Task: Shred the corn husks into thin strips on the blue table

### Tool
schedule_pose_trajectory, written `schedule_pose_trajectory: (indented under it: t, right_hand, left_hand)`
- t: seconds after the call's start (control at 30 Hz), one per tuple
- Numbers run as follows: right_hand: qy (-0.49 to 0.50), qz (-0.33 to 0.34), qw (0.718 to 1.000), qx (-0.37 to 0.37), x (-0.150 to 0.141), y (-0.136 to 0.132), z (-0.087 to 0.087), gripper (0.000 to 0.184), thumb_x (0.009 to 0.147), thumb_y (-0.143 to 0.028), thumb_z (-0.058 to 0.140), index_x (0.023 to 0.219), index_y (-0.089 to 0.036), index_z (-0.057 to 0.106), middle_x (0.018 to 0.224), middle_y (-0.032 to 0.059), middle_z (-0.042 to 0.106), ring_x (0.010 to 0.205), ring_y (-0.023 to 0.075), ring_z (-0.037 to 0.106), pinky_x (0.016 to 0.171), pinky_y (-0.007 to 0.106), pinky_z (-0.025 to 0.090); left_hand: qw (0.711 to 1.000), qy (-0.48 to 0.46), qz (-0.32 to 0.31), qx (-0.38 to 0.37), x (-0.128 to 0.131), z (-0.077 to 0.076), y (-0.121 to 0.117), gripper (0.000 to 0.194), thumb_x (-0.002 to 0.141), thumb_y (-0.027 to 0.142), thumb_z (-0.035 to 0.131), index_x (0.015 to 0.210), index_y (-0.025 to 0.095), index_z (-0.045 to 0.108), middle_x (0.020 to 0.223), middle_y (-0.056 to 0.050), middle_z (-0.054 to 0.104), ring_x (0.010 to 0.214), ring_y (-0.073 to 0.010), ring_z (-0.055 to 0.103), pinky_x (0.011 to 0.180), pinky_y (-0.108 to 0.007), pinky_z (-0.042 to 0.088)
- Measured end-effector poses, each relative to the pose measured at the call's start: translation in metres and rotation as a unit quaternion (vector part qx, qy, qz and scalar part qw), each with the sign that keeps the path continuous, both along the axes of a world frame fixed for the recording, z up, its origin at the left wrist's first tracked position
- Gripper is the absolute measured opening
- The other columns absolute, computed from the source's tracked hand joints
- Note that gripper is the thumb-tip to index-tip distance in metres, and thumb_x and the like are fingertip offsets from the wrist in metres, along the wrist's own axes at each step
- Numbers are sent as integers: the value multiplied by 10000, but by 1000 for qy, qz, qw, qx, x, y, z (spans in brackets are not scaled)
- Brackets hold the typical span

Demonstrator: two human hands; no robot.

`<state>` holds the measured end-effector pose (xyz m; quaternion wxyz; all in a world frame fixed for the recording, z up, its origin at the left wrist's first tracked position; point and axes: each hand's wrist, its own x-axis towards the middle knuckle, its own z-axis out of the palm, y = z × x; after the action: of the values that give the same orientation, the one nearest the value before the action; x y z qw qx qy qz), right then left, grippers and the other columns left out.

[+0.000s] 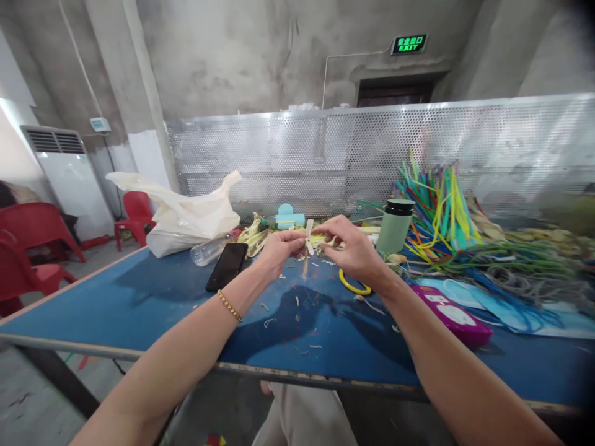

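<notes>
My left hand [282, 249] pinches a small pale piece made of narrow, leaf-like strips [310, 229], which look like dried corn husk. The strips stick up and down from between thumb and forefinger, over the middle of the table. Close on its right, my right hand [349, 246] has its thumb and forefinger bent and apart, with their tips by the strips. Whether they touch them is hard to tell. Below the right hand lies a yellow loop handle [354, 284], its other end hidden. Pale husks [253, 236] lie behind the left hand, and small scraps [297, 301] are scattered in front.
On the blue table [162, 297] are a black phone [226, 266], a clear bottle [209, 251], a white plastic bag [195, 210], a green canister [395, 228], a purple box [453, 314] and colourful strips [441, 214]. A perforated metal panel [279, 145] stands behind.
</notes>
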<state>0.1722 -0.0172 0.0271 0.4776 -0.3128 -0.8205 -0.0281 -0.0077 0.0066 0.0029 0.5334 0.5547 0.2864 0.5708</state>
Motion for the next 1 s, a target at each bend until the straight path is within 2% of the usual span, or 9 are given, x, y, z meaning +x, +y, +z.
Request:
schedule_pose_trajectory:
  t: [0.07, 0.13, 0.2, 0.3, 0.37, 0.57, 0.73, 0.9, 1.0]
  right_hand:
    - [-37, 23, 999, 20, -3, 0, -2, 243, 781, -134, 607, 987, -216, 705, 967, 68, 583, 869, 183, 573, 774, 322, 475]
    - [-30, 20, 999, 30, -5, 1, -4, 135, 800, -166, 623, 891, -217, 709, 922, 59, 577, 883, 188, 568, 800, 332, 460]
    - [-1, 14, 1000, 17, -7, 2, -4, 58, 816, -210, 628, 808, -204, 685, 848, 43, 581, 813, 173, 563, 754, 314, 452]
    - [51, 1, 998, -30, -8, 1, -3, 105, 810, -258, 631, 733, -188, 639, 738, 18, 596, 690, 145, 538, 660, 281, 428]
    - [79, -1, 994, -71, -9, 0, -2, 160, 807, -299, 630, 694, -185, 620, 684, 10, 613, 639, 138, 533, 620, 273, 418]
    - [155, 62, 968, -189, -9, -1, -1, 224, 789, -388, 640, 680, -196, 597, 574, 0, 618, 534, 144, 570, 545, 278, 438]
    - [196, 63, 955, -211, -11, 0, -2, 270, 724, -429, 707, 666, -187, 601, 543, -15, 584, 478, 122, 525, 481, 261, 414]
    - [230, 63, 948, -210, -14, -2, -2, 297, 672, -414, 767, 707, -173, 597, 609, 2, 612, 527, 129, 569, 507, 261, 448]
    - [227, 69, 948, -214, -13, -1, -3, 279, 694, -400, 750, 720, -177, 584, 587, 2, 609, 525, 137, 579, 503, 266, 461]
  left_hand:
    - [1000, 3, -3, 6, 0, 0, -2, 131, 684, 174, 740, 781, 89, 716, 655, -52, 664, 566, -99, 555, 606, -258, 414]
    - [1000, 6, -19, 11, 2, 0, -6, 163, 680, 195, 756, 794, 86, 715, 681, -56, 665, 580, -98, 557, 612, -260, 413]
    - [999, -8, -50, 3, 5, 1, -11, 182, 669, 200, 771, 797, 88, 705, 711, -56, 666, 599, -103, 572, 637, -270, 425]
    - [993, -33, -110, -22, 8, 3, -17, 219, 659, 198, 789, 830, 102, 691, 720, -55, 666, 663, -142, 627, 681, -288, 445]
    - [991, -36, -127, -25, 9, 3, -19, 237, 663, 193, 793, 860, 107, 695, 730, -62, 676, 694, -155, 644, 708, -294, 452]
    - [992, -22, -121, -9, 11, 3, -20, 222, 684, 174, 780, 886, 98, 726, 811, -88, 715, 729, -146, 649, 769, -301, 459]
    - [992, -20, -125, -14, 10, 1, -20, 231, 678, 152, 775, 897, 103, 721, 786, -78, 717, 710, -143, 654, 757, -294, 463]
    - [992, -25, -123, -32, 9, 3, -21, 235, 675, 126, 765, 894, 113, 681, 756, -68, 704, 683, -155, 662, 680, -275, 444]
    - [988, -27, -143, -49, 8, 6, -22, 234, 676, 132, 764, 893, 118, 678, 789, -76, 705, 703, -162, 666, 664, -266, 433]
